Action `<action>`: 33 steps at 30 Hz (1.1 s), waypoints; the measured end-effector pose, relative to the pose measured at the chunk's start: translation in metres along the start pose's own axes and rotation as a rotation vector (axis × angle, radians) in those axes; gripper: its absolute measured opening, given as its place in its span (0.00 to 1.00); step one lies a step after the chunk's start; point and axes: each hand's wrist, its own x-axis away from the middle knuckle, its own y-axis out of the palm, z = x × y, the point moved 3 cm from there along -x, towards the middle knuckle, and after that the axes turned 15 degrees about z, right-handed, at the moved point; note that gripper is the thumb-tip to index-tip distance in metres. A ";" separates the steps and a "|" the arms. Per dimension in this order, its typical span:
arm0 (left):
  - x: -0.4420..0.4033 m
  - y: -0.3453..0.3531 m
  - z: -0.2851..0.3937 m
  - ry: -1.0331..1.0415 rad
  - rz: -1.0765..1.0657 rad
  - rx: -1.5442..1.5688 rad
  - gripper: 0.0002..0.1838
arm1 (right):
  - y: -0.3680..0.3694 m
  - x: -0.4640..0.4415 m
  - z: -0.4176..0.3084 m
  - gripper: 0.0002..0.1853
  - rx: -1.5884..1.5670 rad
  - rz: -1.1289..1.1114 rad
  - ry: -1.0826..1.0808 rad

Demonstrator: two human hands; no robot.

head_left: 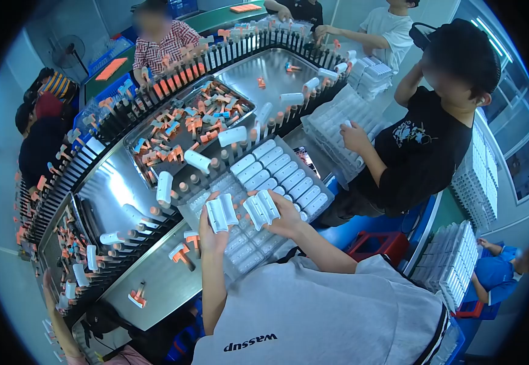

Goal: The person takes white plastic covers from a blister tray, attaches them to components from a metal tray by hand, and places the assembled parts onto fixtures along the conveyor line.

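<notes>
So both hands are busy here: the left hand (213, 237) has its fingers curled around some white shells (221, 213), and the right hand (287, 219) is gripping more white shells (261, 210) the same way, hollow sides facing up. The two lots are side by side, close but with a gap between them, held up over a plastic tray (246, 249). Can't tell exactly how the fingertips sit underneath. The far part of the tray has rows of oblong white pieces (280, 164), and there's a phone (304, 158) just beyond it. Just past the hands runs a row of pegs (183, 187), some with a white cover (197, 161) perched on top. Behind that there's a heap of orange parts (185, 128) in a metal pan (253, 109). A few orange pieces (180, 255) are also lying on the steel surface (167, 286) left of the tray. Over on the right, a person in a black T-shirt (428, 121) has one hand on a stack of see-through trays (343, 118), and there's a red crate (379, 243) lower down.
</notes>
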 end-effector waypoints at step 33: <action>0.004 -0.005 0.002 -0.010 -0.050 0.051 0.27 | -0.003 -0.003 0.005 0.28 -0.009 -0.009 0.017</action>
